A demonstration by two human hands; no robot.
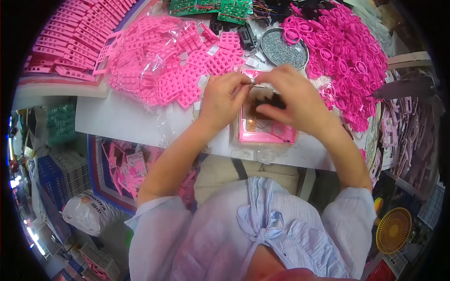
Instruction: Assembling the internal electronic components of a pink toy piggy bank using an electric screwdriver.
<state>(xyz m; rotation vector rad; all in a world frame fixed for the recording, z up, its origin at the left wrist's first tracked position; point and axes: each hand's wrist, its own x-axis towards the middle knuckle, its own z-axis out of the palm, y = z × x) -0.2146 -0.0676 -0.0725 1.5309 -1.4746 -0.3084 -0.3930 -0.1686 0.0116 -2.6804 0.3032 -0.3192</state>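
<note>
In front of me on the white table lies a pink plastic housing, its inside partly hidden under my hands. Thin wires run across its upper part, and a dark part inside is shaded by my right hand. My left hand is at the housing's upper left, thumb and forefinger pinched on the thin wires. Over the housing's right side hovers my right hand, fingers curved and thumb apart from them, slightly blurred. A round pink piece shows in the housing's lower right.
Pink button grids, partly in clear plastic, are heaped left. A round tin holds small metal screws. Pink ring parts pile up right, beside a dark power screwdriver. Green circuit boards lie at the back. Pink frames stack far left.
</note>
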